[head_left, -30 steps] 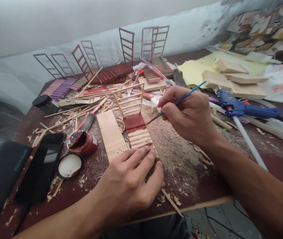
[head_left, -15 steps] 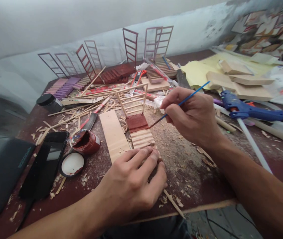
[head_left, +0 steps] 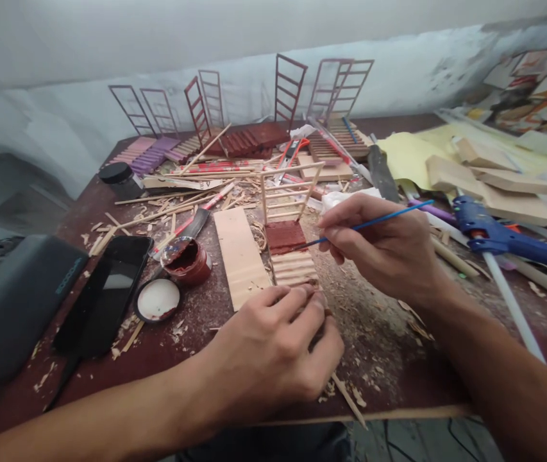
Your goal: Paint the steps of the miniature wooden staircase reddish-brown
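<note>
In front of me lies a small ridged wooden model (head_left: 295, 268) with a ladder-like stick frame (head_left: 288, 189) rising at its far end. Its far part is coated dark red; the nearer ridges are bare wood. My left hand (head_left: 285, 340) grips the near end, its fingers curled over it and hiding that part. A thin blue paintbrush (head_left: 374, 221) is pinched in my right hand (head_left: 379, 247), its tip touching the edge of the red area. Left of the model stand an open jar of red paint (head_left: 187, 262) and its lid (head_left: 158, 299), white side up.
A flat wooden strip (head_left: 240, 256) lies beside the model. Further left are a phone (head_left: 104, 295) and a dark case (head_left: 23, 301). A blue glue gun (head_left: 508, 231) sits at right. Painted models (head_left: 249, 140) line the back, behind scattered sticks and shavings.
The view has shifted, so everything appears further right. My right hand has lowered the brush to a flatter angle, its tip further along the red area's near edge. My left hand keeps its hold.
</note>
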Demonstrator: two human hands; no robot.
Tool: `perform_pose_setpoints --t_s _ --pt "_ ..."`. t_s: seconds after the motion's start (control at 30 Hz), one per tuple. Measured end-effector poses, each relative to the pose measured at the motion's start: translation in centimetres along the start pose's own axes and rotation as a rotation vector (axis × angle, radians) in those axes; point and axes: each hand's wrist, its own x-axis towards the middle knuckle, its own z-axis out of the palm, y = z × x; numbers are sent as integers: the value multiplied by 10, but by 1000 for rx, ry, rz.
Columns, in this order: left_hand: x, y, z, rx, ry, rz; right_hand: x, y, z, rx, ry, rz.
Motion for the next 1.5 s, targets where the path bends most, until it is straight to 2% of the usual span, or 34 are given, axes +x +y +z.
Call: perform_pose_setpoints --t_s 0.33,0.63,0.93,1.1,1.23,1.37,1.5 --pt "-1 -1 -1 30 11 10 -1 3 4 -64 -34 -21" --pt "-2 -1 -1 18 -12 10 -2 1 -1 -152 84 -1" --pt "-2 -3 3 34 6 8 2 -25 6 216 253 -52" --pt "-2 -3 6 51 18 8 11 -59 21 159 127 -55" --pt "0 -3 8 48 28 4 32 -84 44 15 -28 -168" --pt "0 -5 6 32 50 10 53 -87 70 -174 -267 -193" --pt "-2 -8 5 5 66 39 60 -81 90 -306 -365 -263"
